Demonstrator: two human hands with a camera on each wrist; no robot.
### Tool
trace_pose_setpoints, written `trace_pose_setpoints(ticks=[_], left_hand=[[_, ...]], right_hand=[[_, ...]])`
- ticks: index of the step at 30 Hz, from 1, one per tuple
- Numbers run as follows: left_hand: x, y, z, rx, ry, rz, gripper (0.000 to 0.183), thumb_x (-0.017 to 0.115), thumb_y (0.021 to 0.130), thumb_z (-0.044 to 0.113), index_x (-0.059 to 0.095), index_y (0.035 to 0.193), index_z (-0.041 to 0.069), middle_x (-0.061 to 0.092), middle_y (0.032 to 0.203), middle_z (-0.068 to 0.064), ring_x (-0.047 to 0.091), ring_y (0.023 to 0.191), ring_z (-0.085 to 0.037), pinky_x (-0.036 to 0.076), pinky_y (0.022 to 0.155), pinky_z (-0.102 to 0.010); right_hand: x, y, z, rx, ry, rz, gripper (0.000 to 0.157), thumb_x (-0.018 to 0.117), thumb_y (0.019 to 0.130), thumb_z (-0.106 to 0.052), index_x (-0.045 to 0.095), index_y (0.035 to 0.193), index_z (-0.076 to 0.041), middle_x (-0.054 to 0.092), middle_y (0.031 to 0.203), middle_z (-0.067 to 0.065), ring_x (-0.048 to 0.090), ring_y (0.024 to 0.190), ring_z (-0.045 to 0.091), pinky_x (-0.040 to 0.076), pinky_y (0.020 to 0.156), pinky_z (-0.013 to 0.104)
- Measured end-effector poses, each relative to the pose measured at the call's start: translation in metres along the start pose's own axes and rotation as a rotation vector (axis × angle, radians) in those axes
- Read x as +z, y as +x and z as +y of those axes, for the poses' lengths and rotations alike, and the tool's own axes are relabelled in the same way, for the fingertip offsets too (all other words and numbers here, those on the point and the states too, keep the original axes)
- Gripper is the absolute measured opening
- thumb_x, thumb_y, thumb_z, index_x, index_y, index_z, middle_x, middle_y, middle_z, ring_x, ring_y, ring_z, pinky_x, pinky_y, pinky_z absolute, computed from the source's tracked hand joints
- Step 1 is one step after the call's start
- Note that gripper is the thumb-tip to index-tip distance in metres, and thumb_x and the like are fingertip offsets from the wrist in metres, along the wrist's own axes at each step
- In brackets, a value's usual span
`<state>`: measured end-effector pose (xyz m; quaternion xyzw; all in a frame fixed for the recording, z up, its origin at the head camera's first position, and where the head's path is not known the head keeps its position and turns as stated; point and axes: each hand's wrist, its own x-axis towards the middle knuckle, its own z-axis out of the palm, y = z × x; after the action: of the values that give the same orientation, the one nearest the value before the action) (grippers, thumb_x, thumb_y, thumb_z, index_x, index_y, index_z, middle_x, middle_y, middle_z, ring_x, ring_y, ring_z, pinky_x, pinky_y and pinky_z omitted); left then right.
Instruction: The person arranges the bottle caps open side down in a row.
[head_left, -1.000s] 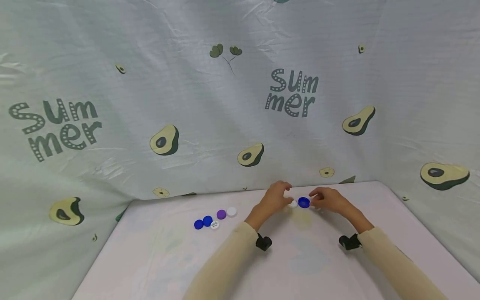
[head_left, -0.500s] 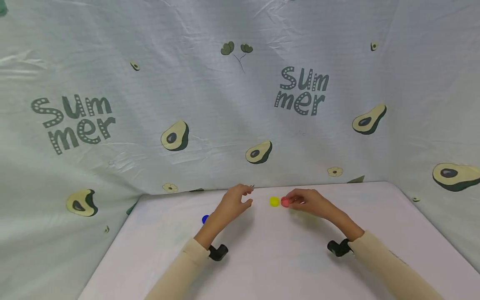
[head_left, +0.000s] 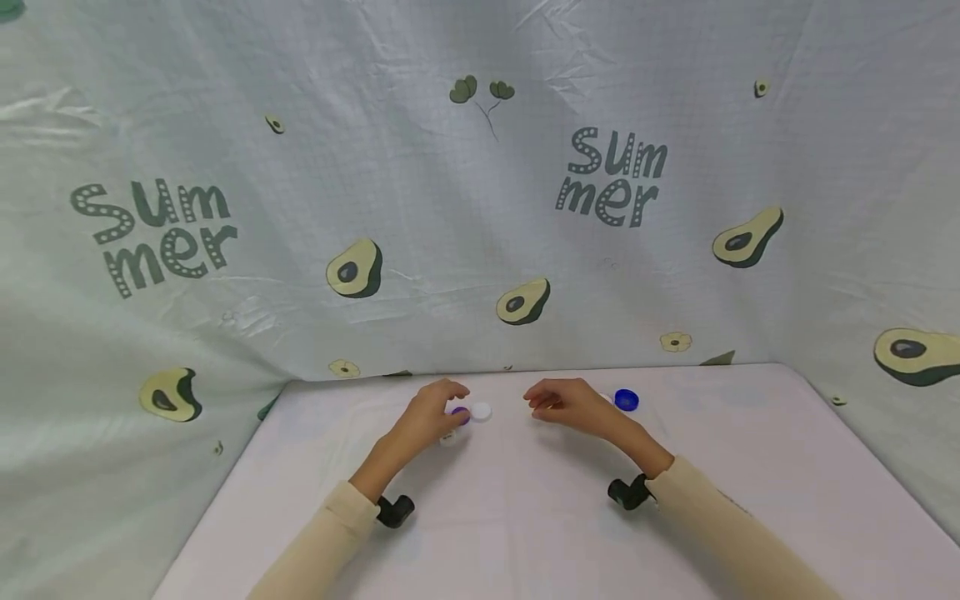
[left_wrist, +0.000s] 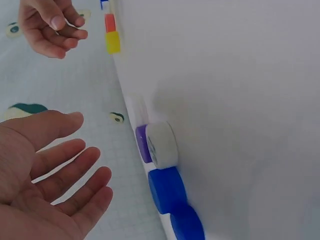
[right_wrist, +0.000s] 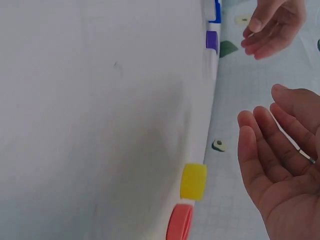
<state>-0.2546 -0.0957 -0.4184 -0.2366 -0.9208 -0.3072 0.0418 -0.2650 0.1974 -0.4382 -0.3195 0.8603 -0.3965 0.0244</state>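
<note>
My left hand [head_left: 422, 417] hovers at the left cap group with loosely bent fingers and holds nothing. By its fingertips lie a purple bottle cap [head_left: 460, 414] and a white cap [head_left: 481, 412]; a printed white cap [head_left: 448, 437] sits just in front. Two blue caps [left_wrist: 167, 190], seen in the left wrist view, are hidden behind this hand in the head view. My right hand [head_left: 573, 406], its fingers relaxed and holding nothing, is over the table to the right. The right wrist view shows a yellow cap [right_wrist: 193, 181] and a red cap [right_wrist: 179, 222] near it, mostly hidden from the head camera.
Right of the right hand lies a dark blue cap [head_left: 626, 400], with a white cap [head_left: 606, 398] partly showing beside it. A pale table [head_left: 517, 517] runs back to a hanging sheet [head_left: 450, 208] printed with avocados and lettering.
Both hands have moved left: the left from beside the white and blue caps to the purple one, the right from the blue cap past the red and yellow ones. The head view has shifted slightly.
</note>
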Motion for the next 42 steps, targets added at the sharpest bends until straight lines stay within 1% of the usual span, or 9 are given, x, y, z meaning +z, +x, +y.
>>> trace_pose_setpoints(ticks=[7,14,17,21,25,29,34,37,42], left_hand=[[0.004,0.001,-0.008,-0.082,-0.037,-0.021,0.035,0.077,0.091,0.012,0.068,0.123,0.0,0.069,0.121,-0.014,0.062,0.115,-0.034,0.053,0.096,-0.05],[0.01,0.0,-0.012,-0.133,-0.072,-0.03,0.037,0.077,0.091,0.01,0.067,0.125,0.0,0.069,0.122,-0.016,0.061,0.117,-0.036,0.052,0.098,-0.052],[0.012,0.001,-0.015,-0.151,-0.118,-0.009,0.039,0.076,0.091,0.009,0.065,0.127,-0.001,0.069,0.123,-0.017,0.061,0.119,-0.037,0.051,0.099,-0.052],[0.015,0.009,-0.017,-0.175,-0.179,0.018,0.04,0.078,0.089,0.007,0.065,0.127,-0.001,0.07,0.12,-0.017,0.062,0.119,-0.037,0.052,0.099,-0.051],[0.02,0.014,-0.016,-0.199,-0.202,-0.006,0.04,0.082,0.084,0.005,0.068,0.121,-0.002,0.071,0.115,-0.016,0.066,0.111,-0.033,0.055,0.094,-0.046],[0.026,0.016,-0.014,-0.243,-0.173,-0.027,0.041,0.086,0.08,0.002,0.069,0.117,-0.003,0.072,0.111,-0.013,0.067,0.101,-0.025,0.056,0.089,-0.039],[0.032,0.021,-0.016,-0.257,-0.164,-0.011,0.036,0.086,0.078,0.0,0.072,0.111,-0.002,0.072,0.102,-0.011,0.066,0.092,-0.02,0.056,0.083,-0.035],[0.035,0.025,-0.017,-0.232,-0.167,0.011,0.031,0.086,0.078,0.0,0.074,0.106,-0.002,0.073,0.093,-0.01,0.066,0.087,-0.019,0.056,0.078,-0.033],[0.038,0.027,-0.018,-0.252,-0.171,0.032,0.03,0.088,0.075,0.001,0.076,0.103,0.0,0.073,0.088,-0.007,0.066,0.083,-0.017,0.055,0.075,-0.031]], right_hand=[[0.014,0.018,0.0,0.021,-0.004,0.022,0.028,0.073,0.094,-0.009,0.068,0.121,0.0,0.074,0.107,0.008,0.07,0.099,0.017,0.058,0.089,0.028],[0.034,0.033,-0.002,0.061,0.006,0.009,0.028,0.075,0.093,-0.009,0.068,0.118,0.001,0.073,0.102,0.004,0.069,0.093,0.016,0.058,0.086,0.025],[0.041,0.041,-0.005,0.106,0.012,0.001,0.027,0.075,0.093,-0.01,0.069,0.117,-0.001,0.073,0.1,0.003,0.069,0.092,0.015,0.058,0.083,0.026],[0.049,0.051,-0.008,0.219,0.032,0.027,0.026,0.076,0.092,-0.011,0.07,0.117,-0.004,0.073,0.098,0.0,0.067,0.09,0.012,0.057,0.082,0.026],[0.056,0.06,-0.01,0.329,0.066,0.071,0.027,0.079,0.09,-0.01,0.071,0.115,-0.006,0.073,0.094,0.0,0.067,0.087,0.013,0.058,0.084,0.029],[0.062,0.065,-0.01,0.404,0.078,0.092,0.028,0.082,0.086,-0.008,0.074,0.112,-0.008,0.073,0.089,-0.001,0.066,0.084,0.012,0.057,0.082,0.029],[0.063,0.066,-0.011,0.429,0.047,0.118,0.025,0.084,0.083,-0.007,0.076,0.107,-0.008,0.072,0.084,-0.002,0.064,0.08,0.011,0.056,0.083,0.03],[0.063,0.068,-0.015,0.432,0.026,0.138,0.025,0.085,0.081,-0.007,0.077,0.105,-0.007,0.073,0.083,0.0,0.064,0.079,0.012,0.056,0.082,0.031],[0.065,0.071,-0.02,0.461,-0.01,0.146,0.025,0.087,0.08,-0.009,0.078,0.103,-0.007,0.073,0.083,0.0,0.063,0.078,0.012,0.054,0.075,0.027]])
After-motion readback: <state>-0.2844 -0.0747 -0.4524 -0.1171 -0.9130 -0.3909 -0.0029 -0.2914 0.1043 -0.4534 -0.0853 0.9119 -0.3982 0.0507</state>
